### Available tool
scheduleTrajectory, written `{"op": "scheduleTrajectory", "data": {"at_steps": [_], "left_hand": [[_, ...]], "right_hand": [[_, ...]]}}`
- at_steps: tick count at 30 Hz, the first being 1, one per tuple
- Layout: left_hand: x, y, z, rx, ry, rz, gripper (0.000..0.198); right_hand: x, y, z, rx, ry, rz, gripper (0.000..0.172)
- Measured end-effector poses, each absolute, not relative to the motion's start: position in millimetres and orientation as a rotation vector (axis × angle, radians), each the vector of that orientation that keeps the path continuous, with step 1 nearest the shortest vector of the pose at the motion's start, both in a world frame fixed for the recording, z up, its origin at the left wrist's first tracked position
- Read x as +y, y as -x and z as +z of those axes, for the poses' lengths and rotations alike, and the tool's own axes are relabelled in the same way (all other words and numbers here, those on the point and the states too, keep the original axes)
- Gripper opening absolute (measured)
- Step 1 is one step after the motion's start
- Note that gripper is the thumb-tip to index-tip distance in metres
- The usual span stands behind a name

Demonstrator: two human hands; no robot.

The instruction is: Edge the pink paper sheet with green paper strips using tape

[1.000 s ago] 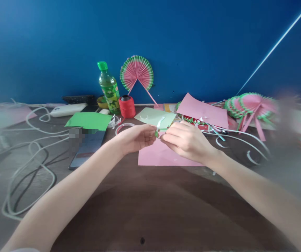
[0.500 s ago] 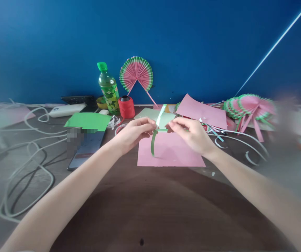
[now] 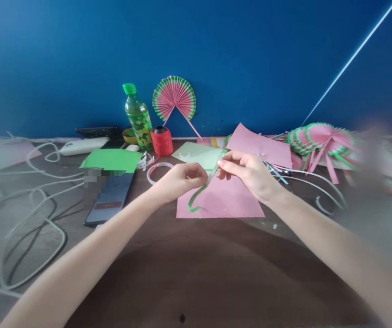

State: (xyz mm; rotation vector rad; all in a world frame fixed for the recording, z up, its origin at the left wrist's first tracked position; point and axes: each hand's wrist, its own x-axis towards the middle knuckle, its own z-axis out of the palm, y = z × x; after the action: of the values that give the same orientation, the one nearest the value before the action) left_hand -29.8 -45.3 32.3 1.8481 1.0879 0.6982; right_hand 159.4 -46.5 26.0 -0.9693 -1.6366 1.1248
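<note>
My left hand (image 3: 180, 182) pinches a narrow green paper strip (image 3: 196, 197) near its middle. The strip's lower end curls down over a pink paper sheet (image 3: 230, 202) on the table. Between thumb and forefinger, my right hand (image 3: 248, 174) grips the upper, paler end of the strip, so that part runs slanting between both hands. Behind them lies a pale green sheet (image 3: 192, 152), partly hidden by my fingers. A ring-shaped roll of tape (image 3: 149, 176) rests beside my left wrist.
At the back stand a green bottle (image 3: 139, 119), red string spool (image 3: 162, 142) and pleated paper fan (image 3: 174, 96). More fans (image 3: 322, 139) lie right, near another pink sheet (image 3: 260, 145). Left are a phone (image 3: 112, 198), bright green paper (image 3: 112, 158) and a looped white cable (image 3: 64, 237).
My hands have moved slightly apart, the left one lower. The strip between them has gone from nearly upright to slanting, and its lower end now curls. The view has shifted a little.
</note>
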Motion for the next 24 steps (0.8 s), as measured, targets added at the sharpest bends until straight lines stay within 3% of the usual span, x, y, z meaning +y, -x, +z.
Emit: {"op": "scheduleTrajectory", "data": {"at_steps": [9,15,24], "left_hand": [[-57,21,39,1.148,-1.801,0.842,0.019],[-59,19,37,1.103,-1.866,0.957,0.012],[-59,27,49,1.116,-1.992,0.852,0.011]], "right_hand": [[-57,-151,27,-1.666,0.960,1.023,0.018],[-60,-151,29,-1.675,0.963,1.016,0.019],[-53,-162,37,-1.724,0.978,1.059,0.013]]}}
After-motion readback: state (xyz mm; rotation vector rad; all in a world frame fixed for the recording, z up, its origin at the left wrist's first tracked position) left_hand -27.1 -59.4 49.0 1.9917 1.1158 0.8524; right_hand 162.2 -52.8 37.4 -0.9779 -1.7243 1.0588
